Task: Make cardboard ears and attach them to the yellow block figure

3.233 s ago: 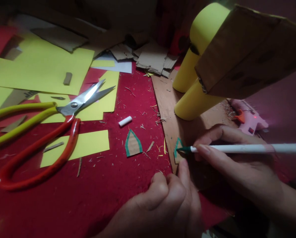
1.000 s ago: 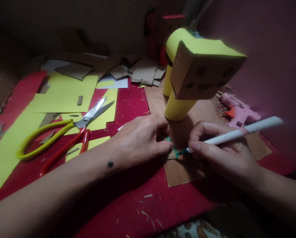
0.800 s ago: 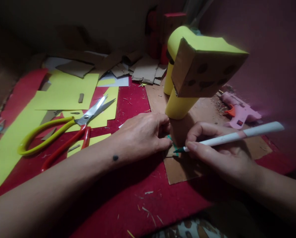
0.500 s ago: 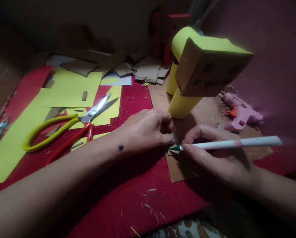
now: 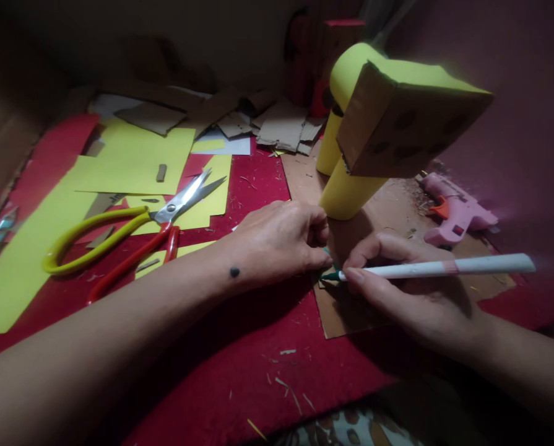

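Observation:
My right hand [image 5: 397,272] pinches a white marker [image 5: 471,265] near its green tip. That tip touches a small cardboard piece [image 5: 324,283] lying on the brown cardboard base [image 5: 346,313]. My left hand [image 5: 286,238] rests just left of the tip, its fingers curled and its thumb close to the small piece; whatever is between those fingers is too small to make out. Behind both hands stands a yellow paper figure [image 5: 348,192] with a boxy cardboard head [image 5: 397,124] that has dark spots on its face.
Open scissors [image 5: 172,207] with yellow and red handles lie at the left, over yellow paper sheets [image 5: 132,161]. A pink glue gun [image 5: 460,210] sits at the right. Cardboard scraps [image 5: 281,124] are piled at the back. Small shreds dot the red cloth [image 5: 239,371].
The view has shifted slightly, so things appear a little further right and higher. Both hands keep nearly the same pose, with the marker tip still at the small piece.

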Tool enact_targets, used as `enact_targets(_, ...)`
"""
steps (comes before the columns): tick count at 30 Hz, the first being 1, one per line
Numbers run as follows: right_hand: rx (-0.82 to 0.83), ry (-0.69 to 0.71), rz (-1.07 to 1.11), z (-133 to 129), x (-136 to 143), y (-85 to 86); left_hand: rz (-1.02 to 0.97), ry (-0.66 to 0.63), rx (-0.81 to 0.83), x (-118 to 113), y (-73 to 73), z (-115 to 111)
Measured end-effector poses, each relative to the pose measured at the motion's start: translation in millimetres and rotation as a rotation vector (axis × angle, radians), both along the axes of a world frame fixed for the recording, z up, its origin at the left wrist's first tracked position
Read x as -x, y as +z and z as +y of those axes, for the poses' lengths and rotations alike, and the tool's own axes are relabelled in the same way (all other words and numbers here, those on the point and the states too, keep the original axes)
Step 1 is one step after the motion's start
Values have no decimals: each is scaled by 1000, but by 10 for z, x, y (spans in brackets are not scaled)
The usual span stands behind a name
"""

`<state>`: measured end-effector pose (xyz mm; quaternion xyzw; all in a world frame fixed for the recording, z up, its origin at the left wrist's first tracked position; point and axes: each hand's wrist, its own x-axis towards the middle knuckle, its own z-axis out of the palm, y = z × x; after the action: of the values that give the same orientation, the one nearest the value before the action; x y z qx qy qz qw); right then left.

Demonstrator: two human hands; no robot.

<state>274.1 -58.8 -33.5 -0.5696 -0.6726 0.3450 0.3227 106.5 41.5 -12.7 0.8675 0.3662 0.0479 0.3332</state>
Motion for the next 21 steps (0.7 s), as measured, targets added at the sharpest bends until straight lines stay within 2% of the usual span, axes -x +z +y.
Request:
enact_targets(17, -37, 65, -88, 3, -16, 30, -23, -1, -2, 5, -20, -6)
enact_targets(21, 36, 57, 3, 17, 13, 44, -29, -4, -7, 13, -32, -7)
